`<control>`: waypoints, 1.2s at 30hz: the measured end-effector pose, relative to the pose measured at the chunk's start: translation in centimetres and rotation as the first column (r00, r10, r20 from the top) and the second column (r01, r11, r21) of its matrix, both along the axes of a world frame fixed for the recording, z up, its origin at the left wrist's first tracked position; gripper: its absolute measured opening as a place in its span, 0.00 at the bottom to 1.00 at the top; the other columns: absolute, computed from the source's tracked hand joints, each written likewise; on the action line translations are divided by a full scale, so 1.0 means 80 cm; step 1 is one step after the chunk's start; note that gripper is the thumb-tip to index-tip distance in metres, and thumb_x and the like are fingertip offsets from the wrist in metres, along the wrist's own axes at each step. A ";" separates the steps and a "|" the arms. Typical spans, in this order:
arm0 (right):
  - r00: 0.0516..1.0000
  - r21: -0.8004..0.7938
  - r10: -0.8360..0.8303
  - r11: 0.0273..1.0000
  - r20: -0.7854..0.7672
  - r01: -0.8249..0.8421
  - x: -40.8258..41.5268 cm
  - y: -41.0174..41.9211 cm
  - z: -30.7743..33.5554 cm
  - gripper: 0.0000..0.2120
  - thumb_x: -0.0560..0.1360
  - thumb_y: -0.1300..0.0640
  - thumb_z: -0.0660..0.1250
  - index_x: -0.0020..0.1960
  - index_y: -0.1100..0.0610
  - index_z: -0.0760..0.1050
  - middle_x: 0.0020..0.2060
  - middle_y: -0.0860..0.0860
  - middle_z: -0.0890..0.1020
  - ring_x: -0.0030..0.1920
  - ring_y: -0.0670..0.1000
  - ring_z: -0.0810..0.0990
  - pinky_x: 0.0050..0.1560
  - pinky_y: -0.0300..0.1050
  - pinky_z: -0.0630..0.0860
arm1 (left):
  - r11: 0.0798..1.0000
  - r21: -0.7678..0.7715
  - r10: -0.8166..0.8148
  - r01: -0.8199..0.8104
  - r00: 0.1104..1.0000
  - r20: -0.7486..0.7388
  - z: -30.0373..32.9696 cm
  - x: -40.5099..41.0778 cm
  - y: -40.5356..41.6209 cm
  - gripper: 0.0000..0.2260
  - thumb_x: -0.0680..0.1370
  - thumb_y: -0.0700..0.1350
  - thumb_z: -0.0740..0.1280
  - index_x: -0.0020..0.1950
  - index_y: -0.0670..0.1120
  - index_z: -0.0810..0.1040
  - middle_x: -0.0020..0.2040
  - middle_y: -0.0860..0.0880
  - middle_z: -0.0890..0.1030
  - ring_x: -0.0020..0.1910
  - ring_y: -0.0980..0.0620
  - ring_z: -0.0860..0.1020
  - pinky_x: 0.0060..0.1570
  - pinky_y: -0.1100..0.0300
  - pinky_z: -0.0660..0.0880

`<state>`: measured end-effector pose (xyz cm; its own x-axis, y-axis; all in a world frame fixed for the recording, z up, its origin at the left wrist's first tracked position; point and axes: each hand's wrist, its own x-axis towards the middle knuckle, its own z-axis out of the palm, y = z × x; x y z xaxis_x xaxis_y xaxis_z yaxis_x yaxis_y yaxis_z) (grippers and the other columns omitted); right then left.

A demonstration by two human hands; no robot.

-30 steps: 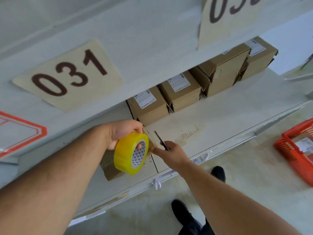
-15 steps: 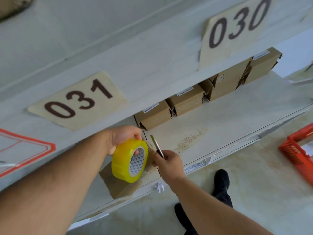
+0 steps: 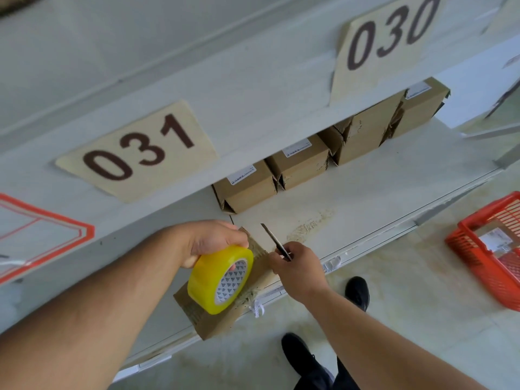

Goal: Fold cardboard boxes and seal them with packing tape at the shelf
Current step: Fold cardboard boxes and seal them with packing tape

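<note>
At the far left, a red-outlined label [image 3: 42, 232] is fixed to the white shelf front, and the number card "031" [image 3: 138, 152] sits to its right on the same face. Below the card, the left hand [image 3: 213, 240] grips the roll of yellow packing tape [image 3: 221, 280], with fingers curled over the rim and one fingertip visible inside the core. The roll stands on edge over the cardboard box [image 3: 222, 316], which lies flat near the front edge of the lower shelf [image 3: 365, 192], one corner overhanging that edge. A strip of tape runs from the roll along the top face of the box towards the right hand. The right hand [image 3: 299, 267] is closed around a thin dark blade tool [image 3: 274, 240], whose tip points up and away over the shelf surface; the hand rests at the right end of the box. Further back on the same shelf, a row of sealed boxes [image 3: 304, 161] carries white labels. The number card "030" [image 3: 388, 40] hangs above that row. Black shoes [image 3: 357, 292] stand on the floor below. A red plastic basket [image 3: 489, 249] sits on the floor at the far right.
</note>
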<state>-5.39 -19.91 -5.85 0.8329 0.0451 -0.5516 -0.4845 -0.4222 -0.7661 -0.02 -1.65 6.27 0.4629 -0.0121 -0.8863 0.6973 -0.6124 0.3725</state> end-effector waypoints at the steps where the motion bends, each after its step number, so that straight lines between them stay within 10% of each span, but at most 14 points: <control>1: 1.000 -0.009 0.016 1.000 -0.006 -0.016 0.002 -0.001 0.004 0.08 0.76 0.45 0.68 0.50 0.48 0.77 0.39 0.47 0.83 0.36 0.49 0.81 0.39 0.45 0.77 | 1.000 0.019 -0.015 0.015 1.000 0.015 0.000 0.000 -0.002 0.05 0.80 0.45 0.70 0.48 0.52 0.75 0.55 0.36 0.83 0.49 0.39 0.84 0.53 0.44 0.82; 5: 0.990 -0.105 0.140 0.985 0.000 -0.139 0.012 -0.008 0.027 0.13 0.80 0.42 0.66 0.57 0.49 0.73 0.45 0.47 0.81 0.43 0.52 0.80 0.40 0.46 0.73 | 0.991 0.113 -0.075 0.065 0.994 0.084 -0.001 0.001 -0.009 0.07 0.79 0.46 0.71 0.54 0.52 0.75 0.59 0.38 0.81 0.59 0.37 0.82 0.59 0.41 0.79; 15: 0.791 -0.459 0.575 0.772 0.209 -0.440 -0.020 -0.025 0.064 0.10 0.86 0.50 0.52 0.49 0.48 0.69 0.35 0.49 0.77 0.37 0.57 0.76 0.32 0.47 0.69 | 0.995 0.092 -0.032 0.024 0.996 0.088 -0.010 -0.008 0.005 0.15 0.77 0.49 0.71 0.60 0.46 0.77 0.55 0.34 0.83 0.45 0.40 0.83 0.46 0.49 0.78; 29: 0.744 -0.577 0.664 0.634 0.066 -0.515 -0.028 0.014 0.079 0.10 0.81 0.63 0.59 0.61 0.57 0.73 0.47 0.55 0.82 0.40 0.58 0.72 0.40 0.46 0.68 | 0.997 0.075 -0.021 0.013 0.995 0.100 -0.017 -0.011 0.013 0.13 0.76 0.50 0.71 0.58 0.45 0.78 0.49 0.37 0.84 0.43 0.42 0.82 0.44 0.50 0.79; 36: 0.832 -0.533 0.510 0.777 0.219 -0.335 -0.044 -0.032 0.075 0.10 0.85 0.52 0.54 0.48 0.51 0.72 0.34 0.49 0.78 0.33 0.55 0.77 0.30 0.46 0.66 | 0.999 0.050 -0.006 0.002 0.996 0.087 -0.019 -0.015 0.019 0.13 0.77 0.48 0.71 0.59 0.45 0.79 0.53 0.35 0.84 0.44 0.41 0.83 0.44 0.50 0.79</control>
<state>-8.89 -22.49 0.14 0.9216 0.2556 -0.2921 0.0771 -0.8581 -0.5077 -1.21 -0.15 4.74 0.5384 0.0292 -0.8422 0.6612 -0.6342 0.4008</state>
